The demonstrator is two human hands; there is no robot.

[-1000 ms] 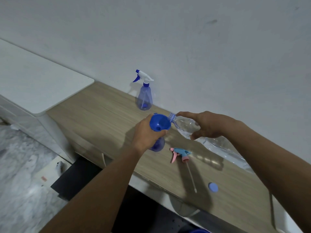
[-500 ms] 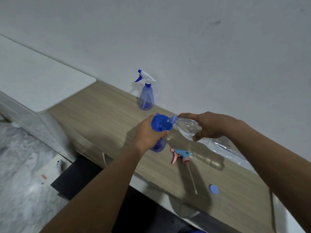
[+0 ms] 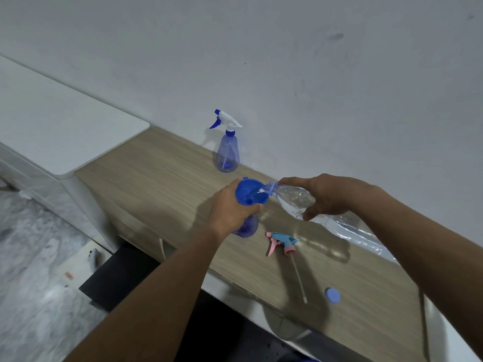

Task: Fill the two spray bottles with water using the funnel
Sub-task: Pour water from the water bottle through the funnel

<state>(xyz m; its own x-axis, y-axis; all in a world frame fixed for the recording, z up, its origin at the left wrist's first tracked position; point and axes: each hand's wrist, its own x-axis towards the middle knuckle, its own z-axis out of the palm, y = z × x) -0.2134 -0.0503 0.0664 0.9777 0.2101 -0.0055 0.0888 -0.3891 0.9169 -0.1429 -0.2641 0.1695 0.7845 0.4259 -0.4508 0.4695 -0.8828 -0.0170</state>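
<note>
My left hand (image 3: 230, 207) grips the neck of a blue spray bottle (image 3: 248, 227) standing on the wooden shelf (image 3: 162, 178); a blue funnel (image 3: 249, 192) sits in its mouth. My right hand (image 3: 326, 195) holds a clear water bottle (image 3: 292, 199) tilted so that its mouth rests over the funnel, and water runs in. The bottle's pink and blue spray head (image 3: 282, 241) with its tube lies on the shelf just right of it. A second spray bottle (image 3: 226, 152), with a white and blue trigger head on, stands upright by the wall.
A blue bottle cap (image 3: 332, 295) lies near the shelf's front edge. A white tabletop (image 3: 52, 131) adjoins the shelf on the left, higher up. The grey wall runs close behind. Below the shelf are a marbled floor and a dark gap.
The water bottle's mouth has moved slightly further over the funnel and water now shows in it. Both hands keep their grips.
</note>
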